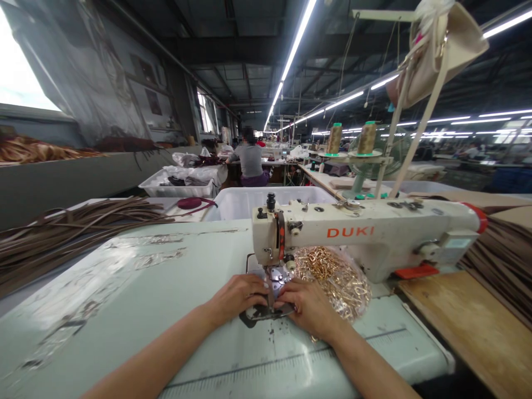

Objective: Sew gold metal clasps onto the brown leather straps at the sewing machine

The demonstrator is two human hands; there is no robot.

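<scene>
My left hand (244, 295) and my right hand (308, 303) meet at the needle area of a white sewing machine (307, 224). Between their fingertips a narrow brown strap (270, 295) runs under the presser foot. The left fingers are bent and press on it from the left; the right thumb and fingers close on it from the other side. Fingers hide most of its edges. Beneath lies the shiny needle plate (279, 277). Close behind my right hand is a heap of gold-coloured metal hooks (338, 280) in a clear plastic bag.
Long brown straps (83, 230) lie in a bundle on the left, more straps (502, 260) on the right. A white bin (274, 195) stands behind the machine. Thread cones (367, 137) and a hanging beige bag (446, 52) are upper right. A person (250, 160) sits farther back.
</scene>
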